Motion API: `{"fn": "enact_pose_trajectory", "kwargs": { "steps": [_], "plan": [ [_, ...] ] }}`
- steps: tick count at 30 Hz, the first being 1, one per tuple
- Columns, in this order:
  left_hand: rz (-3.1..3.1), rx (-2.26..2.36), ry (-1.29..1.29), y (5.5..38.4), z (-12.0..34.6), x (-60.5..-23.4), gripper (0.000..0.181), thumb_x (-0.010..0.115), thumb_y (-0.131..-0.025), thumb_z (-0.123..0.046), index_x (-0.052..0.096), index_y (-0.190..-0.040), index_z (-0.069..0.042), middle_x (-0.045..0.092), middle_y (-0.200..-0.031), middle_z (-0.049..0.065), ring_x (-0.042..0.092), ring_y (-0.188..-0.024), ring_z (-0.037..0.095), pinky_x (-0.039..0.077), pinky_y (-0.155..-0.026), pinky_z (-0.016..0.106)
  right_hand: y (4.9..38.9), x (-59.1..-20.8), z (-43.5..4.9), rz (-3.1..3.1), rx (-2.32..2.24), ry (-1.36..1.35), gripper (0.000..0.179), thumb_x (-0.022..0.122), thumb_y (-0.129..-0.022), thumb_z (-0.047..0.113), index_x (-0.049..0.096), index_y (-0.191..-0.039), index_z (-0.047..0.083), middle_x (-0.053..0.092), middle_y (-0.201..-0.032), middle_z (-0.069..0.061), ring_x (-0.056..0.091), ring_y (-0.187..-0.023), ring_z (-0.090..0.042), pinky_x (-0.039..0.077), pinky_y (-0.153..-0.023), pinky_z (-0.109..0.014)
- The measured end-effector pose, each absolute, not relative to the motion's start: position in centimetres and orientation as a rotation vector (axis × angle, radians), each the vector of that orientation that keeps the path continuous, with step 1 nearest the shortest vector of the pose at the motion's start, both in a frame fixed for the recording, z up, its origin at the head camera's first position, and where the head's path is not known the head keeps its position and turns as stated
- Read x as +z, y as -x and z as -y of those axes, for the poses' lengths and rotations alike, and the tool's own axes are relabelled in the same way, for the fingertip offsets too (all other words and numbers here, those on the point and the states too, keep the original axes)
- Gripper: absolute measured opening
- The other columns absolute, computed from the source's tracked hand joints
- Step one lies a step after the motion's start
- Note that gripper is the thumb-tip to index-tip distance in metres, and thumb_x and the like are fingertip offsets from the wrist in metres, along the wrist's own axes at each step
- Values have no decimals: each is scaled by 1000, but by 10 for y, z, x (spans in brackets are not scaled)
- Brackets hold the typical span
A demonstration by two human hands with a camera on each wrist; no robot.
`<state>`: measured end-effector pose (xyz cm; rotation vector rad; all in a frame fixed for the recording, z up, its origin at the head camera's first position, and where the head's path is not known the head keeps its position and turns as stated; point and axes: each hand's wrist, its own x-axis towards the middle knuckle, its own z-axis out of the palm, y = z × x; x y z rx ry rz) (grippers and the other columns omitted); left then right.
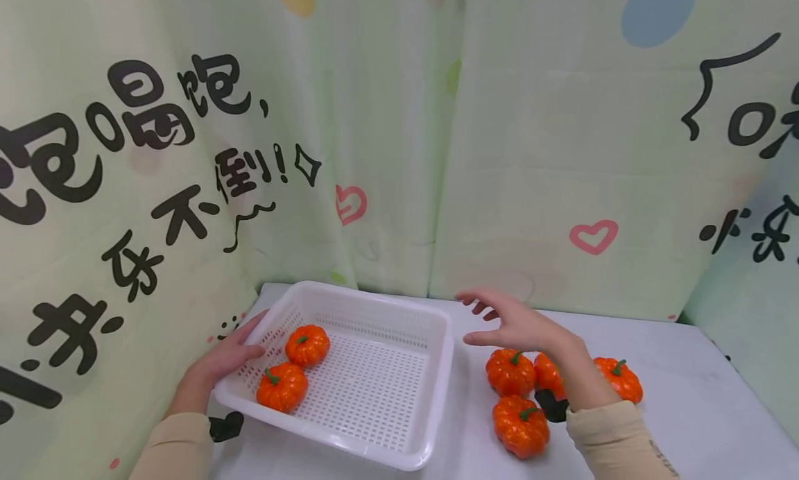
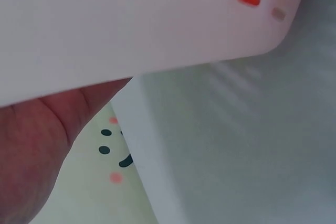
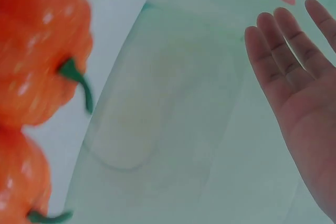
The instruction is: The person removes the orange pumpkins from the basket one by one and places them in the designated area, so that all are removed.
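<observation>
A white slotted plastic basket [image 1: 374, 390] holds two small orange pumpkins, one [image 1: 308, 346] behind the other [image 1: 282, 388], both at its left end. My left hand [image 1: 227, 355] grips the basket's left side, thumb over the rim and fingers outside; in the left wrist view the basket wall [image 2: 131, 30] hides most of those fingers. My right hand [image 1: 514, 320] is in the air right of the basket, fingers extended and apart, palm bare in the right wrist view. Below and near it are more pumpkins, including one at the front [image 1: 521, 426] and one behind it [image 1: 508, 372].
Another pumpkin [image 1: 619, 379] lies right of my right forearm, and one more [image 1: 549, 374] is partly hidden by that arm. The white table [image 1: 680, 397] ends against a pale green printed curtain [image 1: 499, 154] at the back and sides.
</observation>
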<state>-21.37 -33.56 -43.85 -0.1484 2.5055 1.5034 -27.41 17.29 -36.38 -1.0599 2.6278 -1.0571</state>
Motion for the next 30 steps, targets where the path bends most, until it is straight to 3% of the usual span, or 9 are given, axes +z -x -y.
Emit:
{"fn": "enact_pose_trajectory", "kwargs": {
  "steps": [10, 20, 30],
  "plan": [
    [-2523, 1486, 164, 216, 337, -436, 78, 57, -98, -13, 16, -163, -22, 24, -157, 30, 57, -113, 42, 60, -75, 49, 293, -350, -118, -2534, -1094, 1164, 65, 77, -88, 31, 52, -144, 9, 56, -136, -7, 55, -118, -33, 48, -101, -48],
    [-2540, 1463, 180, 214, 335, -436, 76, 57, -98, -14, 19, -163, -23, 23, -158, 30, 59, -109, 38, 60, -73, 47, 304, -342, -72, -2444, -1113, 1226, 65, 78, -87, 27, 51, -144, 10, 56, -138, -4, 55, -116, -22, 47, -102, -44],
    [-2539, 1467, 172, 216, 336, -436, 77, 58, -97, -13, 19, -163, -24, 24, -157, 29, 58, -110, 39, 60, -74, 48, 312, -349, -25, -2400, -1094, 1302, 67, 79, -86, 23, 51, -144, 4, 55, -140, -9, 56, -118, -34, 48, -101, -45]
  ]
}}
